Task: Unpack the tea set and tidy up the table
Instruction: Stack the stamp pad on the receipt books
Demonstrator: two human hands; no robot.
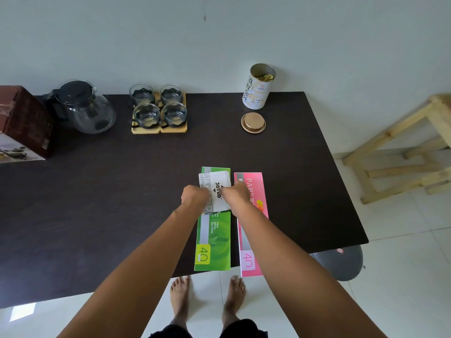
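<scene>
Unpacking looks done, with teapot (84,107) and four cups (159,107) on trays at the table's (122,191) far edge, while tidying remains: both hands, left (195,197) and right (238,192), grip clamped on a white pack (219,189) above the green pad (214,240), the tin (258,89) unlidded.

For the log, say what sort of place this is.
Probably a room in a home, perhaps a dining or work corner. A dark table against a plain wall holds a glass teapot, the floor is tiled, and the person stands barefoot.
</scene>
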